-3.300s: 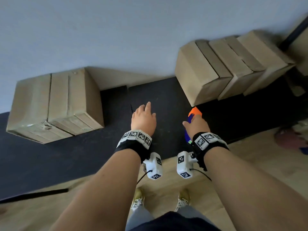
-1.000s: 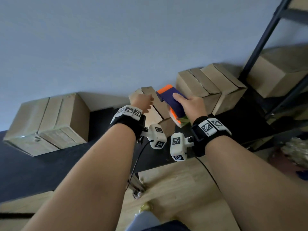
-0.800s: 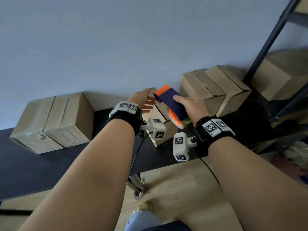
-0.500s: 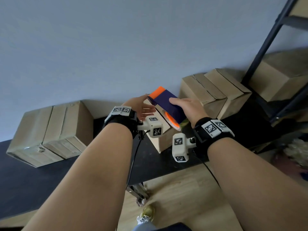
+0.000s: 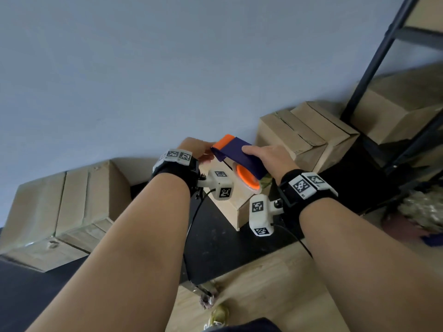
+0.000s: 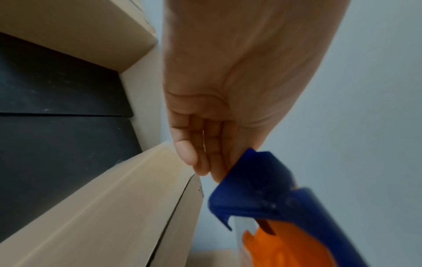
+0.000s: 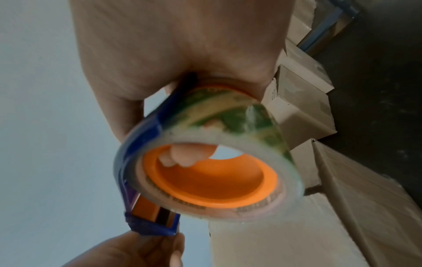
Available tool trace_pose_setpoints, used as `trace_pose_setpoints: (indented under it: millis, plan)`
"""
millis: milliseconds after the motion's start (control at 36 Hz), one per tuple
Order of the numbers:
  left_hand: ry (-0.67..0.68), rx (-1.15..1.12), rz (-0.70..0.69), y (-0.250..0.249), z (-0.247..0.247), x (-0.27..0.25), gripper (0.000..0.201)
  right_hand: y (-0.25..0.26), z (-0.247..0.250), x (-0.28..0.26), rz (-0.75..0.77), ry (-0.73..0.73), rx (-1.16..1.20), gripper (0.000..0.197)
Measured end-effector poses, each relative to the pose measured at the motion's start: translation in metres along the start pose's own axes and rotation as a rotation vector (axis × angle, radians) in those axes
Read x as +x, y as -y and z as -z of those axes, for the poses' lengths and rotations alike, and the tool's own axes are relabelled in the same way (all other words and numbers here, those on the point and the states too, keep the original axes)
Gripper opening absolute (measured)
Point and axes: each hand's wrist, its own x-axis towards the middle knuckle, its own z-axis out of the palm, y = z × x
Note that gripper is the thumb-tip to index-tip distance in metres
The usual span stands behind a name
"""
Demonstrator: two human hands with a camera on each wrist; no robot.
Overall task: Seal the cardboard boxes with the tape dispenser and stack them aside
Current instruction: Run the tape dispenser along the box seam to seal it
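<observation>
A plain grey-blue wall (image 5: 148, 68) fills the top of the view. A black table (image 5: 215, 245) stands against it. Below is a light wooden floor (image 5: 271, 293). On the right stands a black metal rack (image 5: 374, 58). Near the rack's foot, something patchy and blurry (image 5: 424, 212) lies on the floor.

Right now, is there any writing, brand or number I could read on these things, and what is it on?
Tape roll cardboard core: dark print around its rim, too blurred to read.
Wrist bands: black-and-white square code patterns, no words.
Cardboard boxes: no readable print.
</observation>
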Motion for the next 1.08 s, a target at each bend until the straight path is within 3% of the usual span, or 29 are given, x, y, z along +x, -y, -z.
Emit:
trace_pose_setpoints:
  millis: [111, 194, 306, 417, 583, 805, 889, 1083]
  plan:
    - [-0.046, 0.133, -0.032, -0.01, 0.001, 0.013, 0.031, 0.002, -0.007, 0.006, 0.023, -0.032, -0.068, 0.027]
    - [-0.142, 0.085, -0.01, -0.013, 0.012, 0.027, 0.039, 0.001, -0.008, 0.009, 0.001, -0.049, -0.137, 0.033]
    - [-0.223, 0.054, -0.028, -0.012, 0.036, 0.045, 0.034, -0.006, -0.004, 0.01, -0.03, -0.076, -0.164, 0.033]
    - [-0.219, 0.006, -0.08, -0.012, 0.041, 0.046, 0.02, -0.006, -0.007, 0.013, -0.034, -0.083, -0.17, 0.032]
    - [-0.162, -0.047, -0.084, -0.011, 0.027, 0.059, 0.031, -0.013, -0.015, 0.028, -0.025, -0.135, -0.261, 0.045]
    - [-0.22, 0.179, -0.18, 0.006, 0.027, 0.085, 0.026, -0.022, -0.036, 0.049, -0.038, -0.173, -0.322, 0.046]
    - [-0.224, 0.235, -0.205, 0.007, 0.026, 0.09, 0.016, -0.026, -0.04, 0.057, -0.06, -0.197, -0.359, 0.055]
    - [-0.153, 0.272, -0.174, 0.012, 0.022, 0.106, 0.012, -0.04, -0.043, 0.071, -0.116, -0.224, -0.385, 0.057]
